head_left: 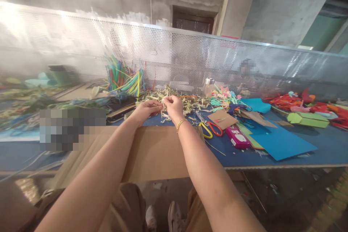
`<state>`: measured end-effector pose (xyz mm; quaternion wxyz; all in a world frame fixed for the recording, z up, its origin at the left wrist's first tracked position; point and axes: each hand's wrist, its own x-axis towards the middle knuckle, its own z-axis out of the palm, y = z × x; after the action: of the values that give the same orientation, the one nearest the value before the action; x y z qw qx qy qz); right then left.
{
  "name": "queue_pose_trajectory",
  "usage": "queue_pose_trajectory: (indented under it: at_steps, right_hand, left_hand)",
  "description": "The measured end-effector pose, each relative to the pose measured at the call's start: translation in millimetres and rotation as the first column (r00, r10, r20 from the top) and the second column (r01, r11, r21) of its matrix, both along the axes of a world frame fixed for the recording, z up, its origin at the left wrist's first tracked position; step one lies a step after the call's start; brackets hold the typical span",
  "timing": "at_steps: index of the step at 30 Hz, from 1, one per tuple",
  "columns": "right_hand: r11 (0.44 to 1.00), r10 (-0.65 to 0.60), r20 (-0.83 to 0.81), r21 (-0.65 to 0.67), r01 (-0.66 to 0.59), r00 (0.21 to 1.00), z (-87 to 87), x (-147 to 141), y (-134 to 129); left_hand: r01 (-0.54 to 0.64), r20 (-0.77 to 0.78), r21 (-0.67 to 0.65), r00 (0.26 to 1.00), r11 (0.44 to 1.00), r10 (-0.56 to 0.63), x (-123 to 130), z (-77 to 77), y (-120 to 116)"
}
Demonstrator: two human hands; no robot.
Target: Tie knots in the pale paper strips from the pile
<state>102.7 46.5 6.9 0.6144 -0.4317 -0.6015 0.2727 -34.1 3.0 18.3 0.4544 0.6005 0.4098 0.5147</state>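
My left hand (146, 111) and my right hand (174, 106) meet at the front of a pile of pale yellow-green curled strips (190, 104). Thumb and fingers of each hand are pinched together, their tips almost touching. A small pale bit shows at the right fingertips, too small to name; whatever the left fingers grip is hidden. Below the hands, a brown cardboard sheet (156, 152) lies over the table's front edge. Right of it are scissors with yellow handles (206, 130) and scissors with red handles (215, 129).
Colourful pipe cleaners (123, 76) stand in a bunch at the back left. A clear jar (208, 87) stands behind the pile. On the right are a magenta box (237, 137), blue sheets (282, 141) and red craft pieces (284, 101). A perforated metal screen (152, 54) runs along the back.
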Motion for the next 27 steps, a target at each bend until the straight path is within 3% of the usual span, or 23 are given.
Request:
queue_pose_trajectory:
  at_steps: [8,15,20,23,27]
  right_hand:
    - [1.000,0.016,-0.009,-0.001,-0.016,1.000,3.3,1,-5]
    - [1.000,0.025,-0.036,0.011,-0.025,0.999,0.8,-1,-2]
    - [0.999,0.021,-0.047,0.036,-0.019,0.999,1.9,4,1]
    - [0.999,0.010,-0.109,-0.049,-0.016,0.994,5.3,8,-2]
    - [0.947,0.175,-0.157,-0.241,-0.210,0.972,9.3,6,-12]
  left_hand:
    - [-0.018,-0.004,-0.006,1.000,1.000,0.018,0,0.7,1]
    - [0.052,-0.087,0.033,0.995,0.998,-0.049,2,1.2,-2]
    - [0.050,0.056,-0.084,0.997,0.995,-0.045,1,0.8,-2]
    - [0.030,0.206,-0.131,0.979,0.991,-0.002,-1,0.2,1]
    - [0.050,0.280,-0.134,0.960,0.990,-0.011,-4,-1.6,7]
